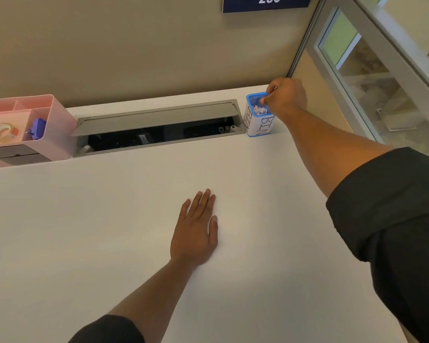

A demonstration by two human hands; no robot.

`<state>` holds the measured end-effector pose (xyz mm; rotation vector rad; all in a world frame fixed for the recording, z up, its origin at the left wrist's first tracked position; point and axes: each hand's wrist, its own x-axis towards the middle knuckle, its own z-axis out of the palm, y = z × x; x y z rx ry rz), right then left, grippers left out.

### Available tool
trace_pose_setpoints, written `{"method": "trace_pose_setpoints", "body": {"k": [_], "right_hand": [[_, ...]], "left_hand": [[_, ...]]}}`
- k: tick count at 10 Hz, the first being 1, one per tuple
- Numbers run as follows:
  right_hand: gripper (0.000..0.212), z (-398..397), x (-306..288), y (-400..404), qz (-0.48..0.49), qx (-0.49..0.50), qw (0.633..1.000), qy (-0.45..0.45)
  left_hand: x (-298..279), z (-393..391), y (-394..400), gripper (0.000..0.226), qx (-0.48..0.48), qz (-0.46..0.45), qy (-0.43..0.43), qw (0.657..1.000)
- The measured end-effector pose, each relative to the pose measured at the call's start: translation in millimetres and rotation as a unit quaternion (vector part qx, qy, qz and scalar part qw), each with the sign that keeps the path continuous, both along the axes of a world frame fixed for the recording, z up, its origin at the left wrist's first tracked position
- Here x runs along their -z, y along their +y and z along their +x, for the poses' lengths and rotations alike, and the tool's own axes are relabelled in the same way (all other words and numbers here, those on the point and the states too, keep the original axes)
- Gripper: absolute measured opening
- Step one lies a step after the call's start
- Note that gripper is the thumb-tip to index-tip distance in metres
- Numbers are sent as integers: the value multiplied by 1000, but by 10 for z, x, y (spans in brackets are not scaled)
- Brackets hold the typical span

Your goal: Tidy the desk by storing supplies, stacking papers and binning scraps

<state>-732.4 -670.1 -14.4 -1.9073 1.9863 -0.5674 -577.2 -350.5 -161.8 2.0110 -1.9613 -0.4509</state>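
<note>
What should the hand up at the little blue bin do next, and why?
Probably open its fingers and lift away. The right hand is curled at the rim of the bin, which already holds scraps, and whether it holds anything is unclear. The left hand lies flat on the bare desk.

Organizer [57, 125] far left, cable tray [159, 131] middle, bin [259, 125] right (scraps inside).
</note>
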Motion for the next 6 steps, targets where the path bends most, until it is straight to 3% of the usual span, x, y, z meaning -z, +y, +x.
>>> {"method": "trace_pose_setpoints", "body": {"k": [2, 4, 6], "right_hand": [[6, -28, -12, -10, 16, -11, 1000, -1], [24, -54, -19, 5, -15, -23, 1000, 6], [19, -98, -58, 210, -44, -7, 998, -40]], "left_hand": [[-12, 2, 0, 56, 2, 5, 0, 1000], [-5, 5, -2, 56, 5, 8, -9, 1000], [-40, 2, -16, 57, 7, 1, -12, 1000]]}}
